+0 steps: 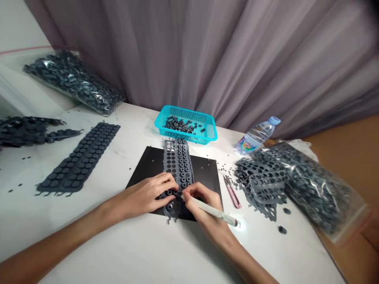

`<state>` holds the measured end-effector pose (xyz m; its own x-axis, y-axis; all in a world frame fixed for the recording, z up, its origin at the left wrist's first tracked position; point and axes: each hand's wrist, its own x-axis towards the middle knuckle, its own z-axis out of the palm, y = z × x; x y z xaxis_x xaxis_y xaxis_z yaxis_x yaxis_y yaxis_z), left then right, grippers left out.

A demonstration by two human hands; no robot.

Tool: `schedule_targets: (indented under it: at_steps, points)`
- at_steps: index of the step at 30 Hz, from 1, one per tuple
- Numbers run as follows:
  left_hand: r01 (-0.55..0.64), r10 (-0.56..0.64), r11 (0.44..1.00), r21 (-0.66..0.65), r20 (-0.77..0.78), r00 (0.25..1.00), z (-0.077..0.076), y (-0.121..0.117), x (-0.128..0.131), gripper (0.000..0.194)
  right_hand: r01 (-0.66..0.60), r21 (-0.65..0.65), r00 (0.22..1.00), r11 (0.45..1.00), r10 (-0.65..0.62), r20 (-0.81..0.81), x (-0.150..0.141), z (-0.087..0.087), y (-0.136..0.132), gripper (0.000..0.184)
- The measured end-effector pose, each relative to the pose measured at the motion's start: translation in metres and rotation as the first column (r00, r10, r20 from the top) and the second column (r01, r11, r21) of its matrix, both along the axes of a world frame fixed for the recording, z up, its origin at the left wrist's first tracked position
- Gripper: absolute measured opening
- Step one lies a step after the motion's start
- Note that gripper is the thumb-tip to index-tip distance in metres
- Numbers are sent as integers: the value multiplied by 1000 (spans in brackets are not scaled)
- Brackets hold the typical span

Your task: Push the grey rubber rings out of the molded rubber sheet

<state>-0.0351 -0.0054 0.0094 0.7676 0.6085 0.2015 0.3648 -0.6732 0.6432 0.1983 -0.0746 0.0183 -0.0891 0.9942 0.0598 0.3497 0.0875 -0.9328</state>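
Observation:
A dark grey rubber sheet [177, 165] with rows of round pieces and punched-out holes lies lengthwise on a black board [204, 169]. My left hand [154, 191] presses on its near part, fingers bent and thumb curled in, holding it around a few round pieces. In my right hand [207, 201] is a white pen-shaped tool [217, 213], gripped like a pen. Its tip meets the sheet beside my left fingertips, and the exact contact spot is hidden by my fingers.
Behind the board stands a turquoise basket [211, 132] with loose dark pieces. Pink thread snips [233, 193], punched sheet scraps [266, 185], a water bottle [256, 136] and a filled bag [319, 189] lie right. Leftward are another rubber sheet [81, 157] and a full bag [74, 83].

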Motion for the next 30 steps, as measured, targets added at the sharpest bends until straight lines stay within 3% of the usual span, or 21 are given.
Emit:
schedule_targets:
  at_steps: [4, 11, 30]
  points:
    - [-16, 16, 999, -43, 16, 1000, -2, -1, -1, 19, -2, 73, 994, 997, -7, 111, -2, 1, 0, 10]
    - [-8, 7, 996, -84, -21, 1000, 3, -1, 2, 14, 49, 41, 991, 998, -54, 121, -3, -6, -2, 13]
    - [39, -36, 998, 41, -77, 996, -3, -3, 0, 15, 23, 56, 987, 998, -31, 155, -1, -9, -1, 12]
